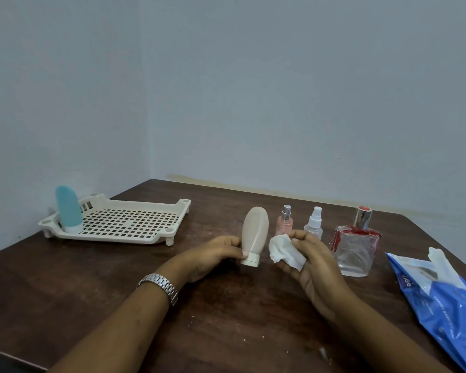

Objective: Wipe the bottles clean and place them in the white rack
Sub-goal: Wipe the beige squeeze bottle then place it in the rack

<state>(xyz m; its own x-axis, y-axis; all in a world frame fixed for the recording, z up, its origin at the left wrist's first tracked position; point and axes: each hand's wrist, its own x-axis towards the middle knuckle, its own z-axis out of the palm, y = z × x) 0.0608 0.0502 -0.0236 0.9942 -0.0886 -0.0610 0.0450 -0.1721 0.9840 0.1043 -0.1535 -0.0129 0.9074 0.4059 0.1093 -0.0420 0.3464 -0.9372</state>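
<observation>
Judged the main risk to be a slip of the beige squeeze bottle [254,230] out of the left hand [213,254], gripped only at the narrow neck just above the white cap, tall body unsupported; probable cause, sideways wiping pressure high on the body. Judged a second risk to be a knock to the pink spray bottle [285,222], the clear spray bottle [314,222] or the square glass perfume bottle [355,249], lined up just behind the right hand [315,262] toward the far edge of the surface [226,319]; probable cause, a wide stroke. Flagged the glass one as likely breakable. Judged a topple possible on placement in the white rack [124,224]: slotted floor, small cap footing.

Recorded the beige bottle upright, cap down, near the middle of the surface; could not tell whether resting or lifted. Found the left fingers [234,246] curled round its lower end, thumb at the cap shoulder. Found the right fingers [301,235] bent round a crumpled white wipe [285,251], just beside the bottle's right flank, apparently not touching. Noted a teal bottle [68,211] standing cap down at the rack's left end, near the far left corner. Noted a blue wipes packet [447,300] at the right edge.
</observation>
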